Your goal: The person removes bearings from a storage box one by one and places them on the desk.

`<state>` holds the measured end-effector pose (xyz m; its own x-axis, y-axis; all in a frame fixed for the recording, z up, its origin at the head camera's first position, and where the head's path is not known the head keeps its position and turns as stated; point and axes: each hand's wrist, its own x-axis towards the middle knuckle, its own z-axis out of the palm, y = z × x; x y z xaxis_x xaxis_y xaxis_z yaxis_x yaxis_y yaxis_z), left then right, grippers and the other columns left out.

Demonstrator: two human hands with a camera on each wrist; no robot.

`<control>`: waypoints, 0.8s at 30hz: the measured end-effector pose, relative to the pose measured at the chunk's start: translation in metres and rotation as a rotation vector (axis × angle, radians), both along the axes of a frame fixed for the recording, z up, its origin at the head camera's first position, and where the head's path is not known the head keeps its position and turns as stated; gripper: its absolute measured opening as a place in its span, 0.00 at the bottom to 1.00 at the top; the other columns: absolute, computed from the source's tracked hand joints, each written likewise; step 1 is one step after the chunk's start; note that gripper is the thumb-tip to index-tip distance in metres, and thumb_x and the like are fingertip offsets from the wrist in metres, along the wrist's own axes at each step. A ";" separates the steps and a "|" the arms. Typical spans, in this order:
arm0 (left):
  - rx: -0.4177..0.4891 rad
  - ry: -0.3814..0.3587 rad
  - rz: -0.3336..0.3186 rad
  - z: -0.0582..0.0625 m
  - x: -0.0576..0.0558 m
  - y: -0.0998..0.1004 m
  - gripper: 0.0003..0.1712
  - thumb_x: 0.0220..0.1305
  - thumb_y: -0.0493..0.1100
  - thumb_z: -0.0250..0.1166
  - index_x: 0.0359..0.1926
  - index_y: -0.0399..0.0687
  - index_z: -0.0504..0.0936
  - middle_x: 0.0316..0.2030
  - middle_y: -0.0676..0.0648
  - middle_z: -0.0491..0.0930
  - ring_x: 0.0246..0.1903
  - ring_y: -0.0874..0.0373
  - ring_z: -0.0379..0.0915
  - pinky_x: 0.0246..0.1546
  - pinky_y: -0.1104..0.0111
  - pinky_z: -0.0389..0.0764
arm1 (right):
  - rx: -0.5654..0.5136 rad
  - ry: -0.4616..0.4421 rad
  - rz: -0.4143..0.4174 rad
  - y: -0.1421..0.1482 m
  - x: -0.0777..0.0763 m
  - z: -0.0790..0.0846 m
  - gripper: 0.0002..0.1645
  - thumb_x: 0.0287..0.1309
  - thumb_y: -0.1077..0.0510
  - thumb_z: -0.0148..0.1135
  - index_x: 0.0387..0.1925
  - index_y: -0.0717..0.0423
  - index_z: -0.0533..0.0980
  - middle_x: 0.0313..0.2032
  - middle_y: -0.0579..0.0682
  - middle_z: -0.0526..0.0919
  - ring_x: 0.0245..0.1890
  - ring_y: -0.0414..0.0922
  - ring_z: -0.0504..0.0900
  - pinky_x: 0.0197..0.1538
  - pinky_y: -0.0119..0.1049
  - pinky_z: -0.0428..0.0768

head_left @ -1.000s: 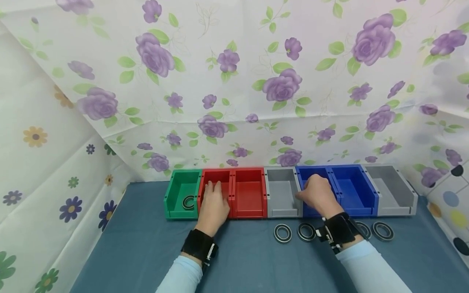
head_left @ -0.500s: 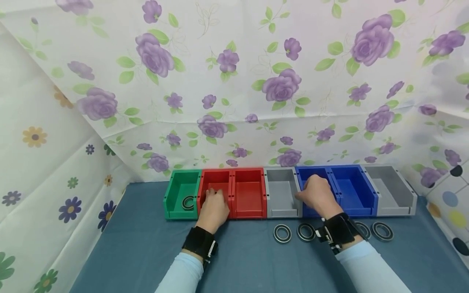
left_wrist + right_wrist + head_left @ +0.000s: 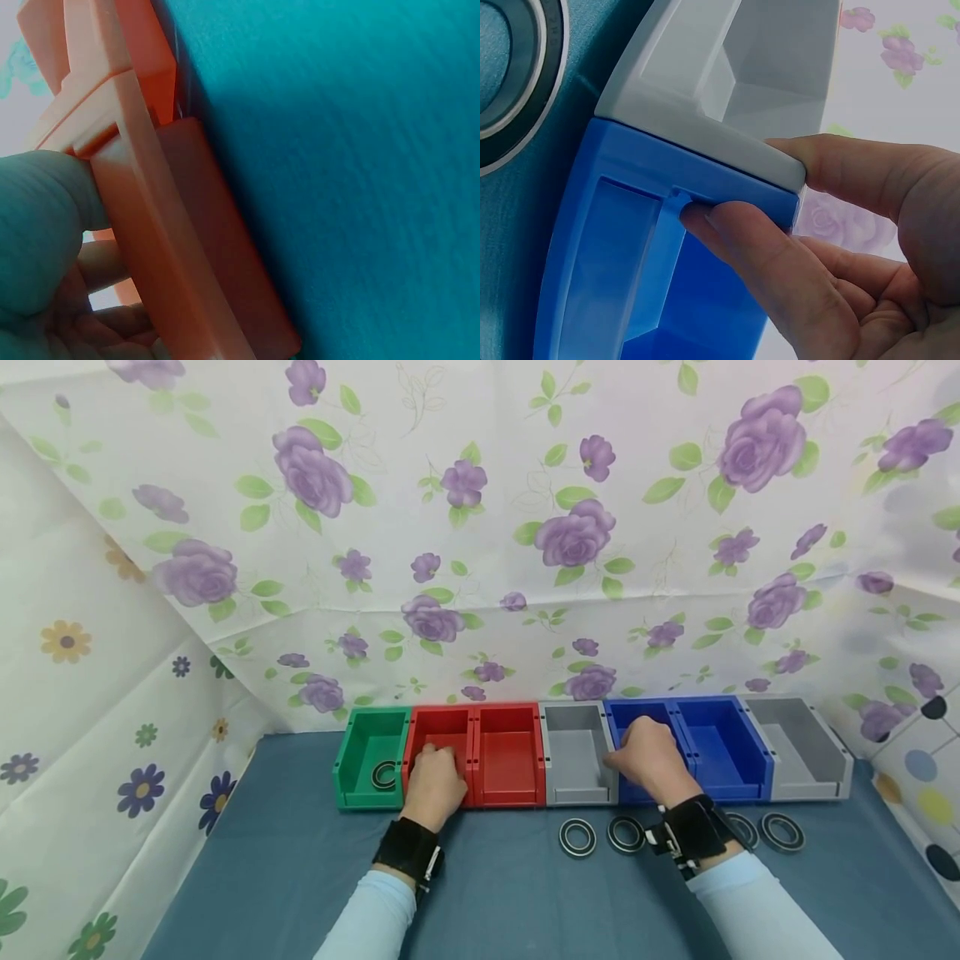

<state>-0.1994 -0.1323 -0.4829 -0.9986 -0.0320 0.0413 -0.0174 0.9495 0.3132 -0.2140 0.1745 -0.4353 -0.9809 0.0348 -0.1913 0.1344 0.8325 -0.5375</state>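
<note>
In the head view my left hand (image 3: 435,785) reaches into the left red bin (image 3: 442,727), its fingers bent down inside. The left wrist view shows the thumb (image 3: 45,217) behind the bin's front wall (image 3: 172,247) and curled fingers below; I cannot tell what they hold. My right hand (image 3: 651,758) pinches the adjoining side walls of the middle grey bin (image 3: 577,743) and the left blue bin (image 3: 637,706). In the right wrist view the thumb (image 3: 862,169) lies on the grey side, the index finger (image 3: 742,240) on the blue side.
A ball bearing (image 3: 377,782) lies in the green bin (image 3: 358,760). More bearings (image 3: 577,838) lie in front of the bins, one partly behind the right wrist. Another red bin (image 3: 510,747), a blue bin (image 3: 720,739) and a grey bin (image 3: 798,747) complete the row.
The left hand's fingers reached forward into the red bin a second ago; since then they have bent and drawn back toward its front. The right hand keeps its pinch in place.
</note>
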 end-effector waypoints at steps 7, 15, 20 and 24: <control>-0.009 -0.045 0.002 -0.001 -0.002 0.000 0.12 0.54 0.41 0.65 0.41 0.44 0.81 0.38 0.40 0.69 0.38 0.49 0.65 0.36 0.58 0.76 | 0.001 0.000 0.000 -0.001 0.001 0.000 0.27 0.46 0.52 0.68 0.07 0.51 0.61 0.11 0.43 0.53 0.10 0.40 0.58 0.15 0.32 0.59; 0.009 -0.069 -0.004 0.004 -0.006 0.001 0.09 0.56 0.39 0.63 0.39 0.42 0.80 0.31 0.43 0.71 0.36 0.51 0.66 0.33 0.60 0.76 | 0.021 -0.010 -0.007 -0.002 0.001 0.001 0.26 0.47 0.52 0.69 0.08 0.51 0.62 0.12 0.43 0.54 0.11 0.40 0.60 0.15 0.32 0.59; 0.001 -0.058 -0.013 0.005 -0.007 0.000 0.09 0.54 0.39 0.65 0.38 0.42 0.80 0.29 0.44 0.71 0.35 0.51 0.66 0.33 0.61 0.76 | 0.015 -0.007 -0.013 -0.003 0.000 0.001 0.25 0.46 0.53 0.69 0.09 0.51 0.62 0.12 0.43 0.54 0.12 0.41 0.62 0.15 0.32 0.60; -0.008 -0.053 -0.027 0.005 -0.008 -0.001 0.11 0.53 0.39 0.66 0.38 0.41 0.80 0.29 0.44 0.71 0.36 0.51 0.66 0.34 0.61 0.76 | 0.015 -0.006 -0.015 -0.003 0.000 0.000 0.25 0.46 0.53 0.69 0.09 0.51 0.62 0.12 0.43 0.54 0.11 0.41 0.61 0.15 0.32 0.60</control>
<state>-0.2072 -0.1330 -0.4775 -0.9999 -0.0049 -0.0112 -0.0080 0.9525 0.3045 -0.2137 0.1719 -0.4351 -0.9791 0.0523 -0.1965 0.1500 0.8383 -0.5242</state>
